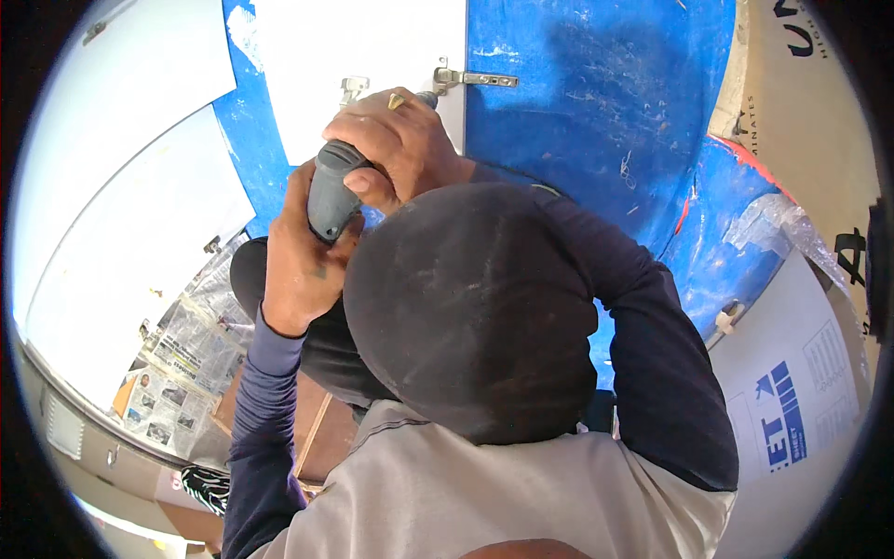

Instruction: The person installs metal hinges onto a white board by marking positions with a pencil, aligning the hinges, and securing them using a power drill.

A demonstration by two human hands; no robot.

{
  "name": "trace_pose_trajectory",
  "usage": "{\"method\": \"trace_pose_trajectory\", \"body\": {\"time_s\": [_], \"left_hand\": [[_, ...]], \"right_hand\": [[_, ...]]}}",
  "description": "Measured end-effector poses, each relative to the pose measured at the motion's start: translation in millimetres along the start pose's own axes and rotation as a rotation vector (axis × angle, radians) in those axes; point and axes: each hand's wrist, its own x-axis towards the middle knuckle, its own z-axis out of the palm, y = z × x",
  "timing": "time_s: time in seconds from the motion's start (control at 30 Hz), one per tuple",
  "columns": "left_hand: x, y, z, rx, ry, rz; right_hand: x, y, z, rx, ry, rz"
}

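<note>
A grey power drill (pixel 331 196) is held in both of my hands over a white panel. My left hand (pixel 303 261) is wrapped round its lower rear part. My right hand (pixel 400 140), with a ring on one finger, closes over the front of the tool. Its tip end shows past my right fingers, beside a metal cabinet hinge (pixel 449 76) at the panel's right edge. Just left of those fingers sits another metal fitting (pixel 354 88). The white panel (pixel 363 37) lies on a blue surface. My fingers hide the grip and trigger.
My bent dark-clothed knee (pixel 475 307) rises between my arms. White panels (pixel 130 186) with hinges stand on the left, above newspaper sheets (pixel 177 373). The blue surface (pixel 605 121) stretches right, with a cable on it. Brown cardboard (pixel 801 121) and a printed white sheet (pixel 792 373) lie farther right.
</note>
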Motion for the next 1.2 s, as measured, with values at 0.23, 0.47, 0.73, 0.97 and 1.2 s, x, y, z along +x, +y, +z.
{"method": "trace_pose_trajectory", "body": {"time_s": [0.23, 0.47, 0.73, 0.97, 1.2], "left_hand": [[2.7, -0.7, -0.9, -0.055, -0.009, 0.026], [3.5, 2.0, -2.1, -0.024, -0.028, -0.020], [2.8, -3.0, 1.8, -0.071, -0.004, -0.015], [4.1, -0.1, 2.5, -0.026, -0.016, 0.019], [1.5, -0.5, 6.0, -0.080, -0.016, -0.040]], "right_hand": [[2.1, 0.4, -0.1, 0.020, -0.013, 0.024], [1.5, 2.7, -0.6, 0.023, -0.034, 0.014], [0.8, 2.3, -1.9, 0.015, -0.035, 0.012], [2.0, 4.6, -4.0, 0.027, 0.018, -0.020], [-2.4, 6.0, -3.8, 0.048, -0.049, 0.018]]}}
